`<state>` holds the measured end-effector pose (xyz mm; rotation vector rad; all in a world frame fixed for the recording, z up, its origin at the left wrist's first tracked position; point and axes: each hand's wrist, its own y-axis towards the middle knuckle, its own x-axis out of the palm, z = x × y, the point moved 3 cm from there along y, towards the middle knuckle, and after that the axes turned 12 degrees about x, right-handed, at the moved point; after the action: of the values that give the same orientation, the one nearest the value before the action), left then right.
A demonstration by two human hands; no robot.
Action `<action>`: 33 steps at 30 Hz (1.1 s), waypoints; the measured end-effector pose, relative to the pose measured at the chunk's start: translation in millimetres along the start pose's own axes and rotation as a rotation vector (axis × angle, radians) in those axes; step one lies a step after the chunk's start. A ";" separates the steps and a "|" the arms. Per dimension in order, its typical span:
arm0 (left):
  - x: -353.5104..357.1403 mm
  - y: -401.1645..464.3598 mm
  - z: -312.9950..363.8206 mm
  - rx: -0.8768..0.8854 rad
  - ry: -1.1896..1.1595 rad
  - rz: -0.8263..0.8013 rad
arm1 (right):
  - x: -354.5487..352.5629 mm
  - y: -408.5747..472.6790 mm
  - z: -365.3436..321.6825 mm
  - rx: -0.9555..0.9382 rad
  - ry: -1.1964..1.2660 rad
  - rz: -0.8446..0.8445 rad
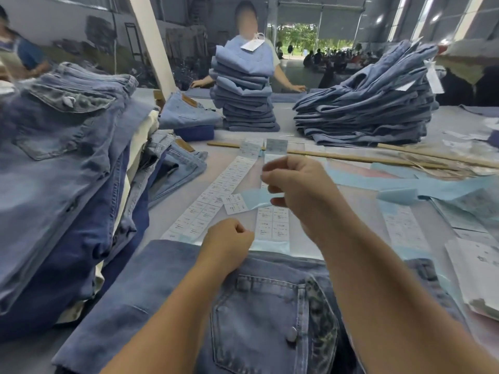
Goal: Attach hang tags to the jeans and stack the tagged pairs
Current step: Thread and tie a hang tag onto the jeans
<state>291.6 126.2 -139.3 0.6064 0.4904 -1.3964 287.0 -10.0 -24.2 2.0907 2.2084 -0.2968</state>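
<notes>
A pair of blue jeans [270,306] lies flat before me, back pocket up, waistband toward the far side. My left hand [229,241] rests as a closed fist on the waistband edge; nothing shows in it. My right hand [297,184] hovers above the table and pinches a pale blue backing strip [256,198] that has a white printed label [234,204] at its left end. Two long strips of white labels [216,190] [272,225] lie on the table just beyond the jeans.
A big loose pile of jeans [54,171] fills the left side. A tall folded stack [243,98] with a tag on top and a wide leaning stack [372,109] stand at the back. A person [283,76] works across the table. Wooden sticks [351,157] and papers [475,273] lie at the right.
</notes>
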 end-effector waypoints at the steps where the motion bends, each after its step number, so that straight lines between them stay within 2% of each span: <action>1: 0.5 4.6 -6.7 -0.019 0.025 0.007 | 8.4 10.0 7.9 0.024 -0.026 -0.005; 7: -4.2 34.0 -22.6 -0.036 0.451 -0.028 | 55.1 52.6 82.5 0.224 -0.122 -0.029; 11: 7.4 30.7 -48.7 -0.107 0.596 -0.124 | 77.9 62.6 126.3 0.321 -0.215 -0.072; 15: 14.6 28.7 -60.3 -0.114 0.711 -0.044 | 86.8 70.1 138.6 0.334 -0.292 -0.101; 19: 17.5 35.3 -69.6 -0.201 0.712 -0.161 | 88.0 73.9 143.3 0.318 -0.320 -0.110; 22: 21.3 37.8 -67.2 -0.056 0.599 -0.173 | 86.2 77.4 145.3 0.314 -0.321 -0.106; 25: 21.6 40.3 -66.6 0.043 0.315 -0.129 | 86.6 81.5 145.9 0.323 -0.341 -0.102; 27: 13.9 44.4 -71.0 0.023 0.164 -0.002 | 88.1 86.6 145.1 0.335 -0.382 -0.089; 29: 1.9 50.2 -83.0 -0.059 0.225 0.136 | 89.6 92.5 142.5 0.334 -0.430 -0.070; 33: 1.0 54.7 -95.4 -0.210 0.447 0.061 | 91.1 96.8 143.2 0.317 -0.512 -0.086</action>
<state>349.3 191.6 -206.3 0.7567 0.9546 -1.1310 367.6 55.2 -189.7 1.7723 2.0309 -1.1136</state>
